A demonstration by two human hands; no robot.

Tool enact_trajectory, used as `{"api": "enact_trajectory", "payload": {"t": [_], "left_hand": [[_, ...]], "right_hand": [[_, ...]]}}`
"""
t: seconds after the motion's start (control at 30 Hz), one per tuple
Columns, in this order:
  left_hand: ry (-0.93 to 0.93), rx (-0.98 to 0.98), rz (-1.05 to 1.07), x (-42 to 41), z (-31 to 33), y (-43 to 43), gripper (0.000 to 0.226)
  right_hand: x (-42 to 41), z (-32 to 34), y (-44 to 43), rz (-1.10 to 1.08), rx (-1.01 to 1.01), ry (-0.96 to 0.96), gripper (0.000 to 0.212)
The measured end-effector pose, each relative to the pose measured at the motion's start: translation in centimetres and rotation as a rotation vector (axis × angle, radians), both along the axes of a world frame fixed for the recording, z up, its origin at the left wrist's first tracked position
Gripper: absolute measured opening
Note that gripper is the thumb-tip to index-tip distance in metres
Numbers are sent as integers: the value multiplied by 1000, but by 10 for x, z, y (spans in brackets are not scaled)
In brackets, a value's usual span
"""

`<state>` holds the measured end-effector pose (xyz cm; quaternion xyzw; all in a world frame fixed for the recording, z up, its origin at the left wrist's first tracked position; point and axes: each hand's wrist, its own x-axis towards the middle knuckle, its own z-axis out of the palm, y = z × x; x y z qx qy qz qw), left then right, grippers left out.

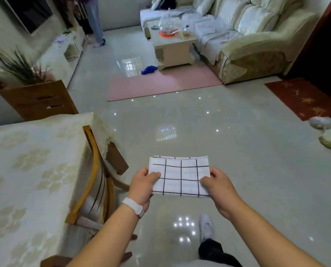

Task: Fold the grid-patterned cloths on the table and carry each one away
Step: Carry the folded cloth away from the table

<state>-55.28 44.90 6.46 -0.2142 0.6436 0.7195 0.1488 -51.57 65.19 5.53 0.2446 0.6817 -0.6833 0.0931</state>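
Our two forearms reach out low in the view, and at their ends the left hand [141,186] and the right hand [217,186] hold the grid-patterned cloth [181,178] between them. It hangs in the air over the glossy floor [237,132], well apart from the table [26,160] at our left and from the wooden chair [95,170] tucked against it.

Each hand pinches one short side of the cloth. A thumb lies flat on top, and the fingers curl underneath, where we mostly cannot see them. We judge that we grip both sides to keep the layers stacked and the packet level while we walk, since one hand alone would likely let it sag open. One pale shoe [205,226] shows on the floor below, which fits a carrying step rather than a folding one.

The cloth itself is white, crossed by thin dark lines in a square grid. It is folded into a compact rectangle, and several layered edges show along its far side. Its top face is turned up towards us and looks smooth, and the near edge dips slightly towards our right. We take the folding of this one to be done, with only the setting-down left.
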Motion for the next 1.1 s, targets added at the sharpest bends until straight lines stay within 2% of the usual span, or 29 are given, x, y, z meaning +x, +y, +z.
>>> {"api": "enact_trajectory", "payload": {"t": [0.23,0.47,0.83,1.0,1.1], "left_hand": [[-10,-50,99,-98,25,55,21],[32,-84,215,-161,41,83,14],[2,-63,317,-236,28,49,11],[-30,-10,405,-293,8,7,16],[-37,35,434,-341,-5,-22,17]], "right_hand": [[-119,13,56,88,-40,9,26],[-215,26,81,183,-80,48,28],[-316,7,44,326,-78,7,23],[-383,3,3,385,-38,-15,36],[-430,0,-26,401,-26,-15,35]]}}
